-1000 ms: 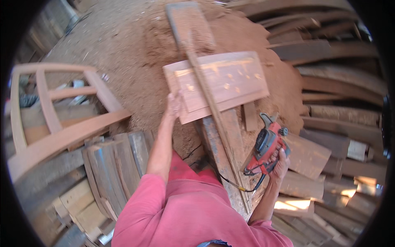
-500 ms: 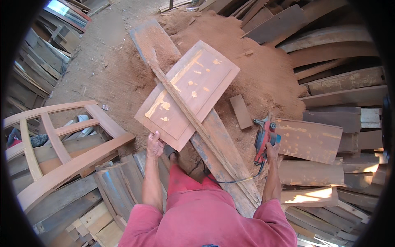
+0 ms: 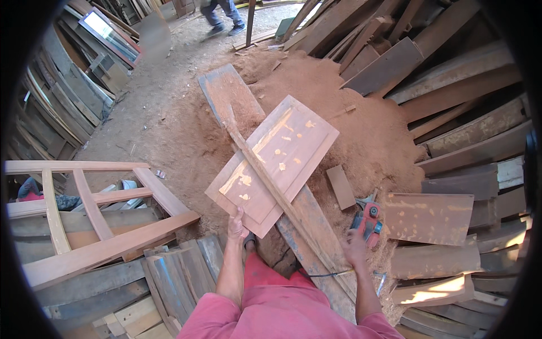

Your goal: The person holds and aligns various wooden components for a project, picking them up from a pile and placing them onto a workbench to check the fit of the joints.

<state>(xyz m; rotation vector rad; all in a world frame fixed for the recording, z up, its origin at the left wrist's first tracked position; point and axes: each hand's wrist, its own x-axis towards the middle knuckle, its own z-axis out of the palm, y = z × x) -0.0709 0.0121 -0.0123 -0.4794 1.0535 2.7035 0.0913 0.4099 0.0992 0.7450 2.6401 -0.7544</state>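
Note:
A reddish-brown wooden door panel [image 3: 299,155] with raised borders and pale yellow filler patches lies askew over a long plank [image 3: 313,217]. A narrow wooden strip [image 3: 262,172] crosses over the panel's face. My left hand [image 3: 236,225] grips the panel's near left corner, fingers closed on the edge. On the right, a red and dark corded power tool [image 3: 370,223], which looks like an electric hand planer, rests on the sawdust. My right hand [image 3: 354,247] is just beside its near left end, apparently off the handle with fingers loosely apart. Its cable [image 3: 330,274] crosses the plank.
A small wood block [image 3: 340,186] lies between the panel and the tool. Another patched panel [image 3: 429,217] rests at right by stacked boards [image 3: 435,263]. A slatted wooden frame [image 3: 107,243] stands at left. Sawdust [image 3: 378,135] is heaped beyond. A person's legs [image 3: 223,14] show far off.
My right hand has let go of the power tool, which now rests lower on the ground. My left hand stays on the panel's corner. The view has shifted, and a person's legs appear far off.

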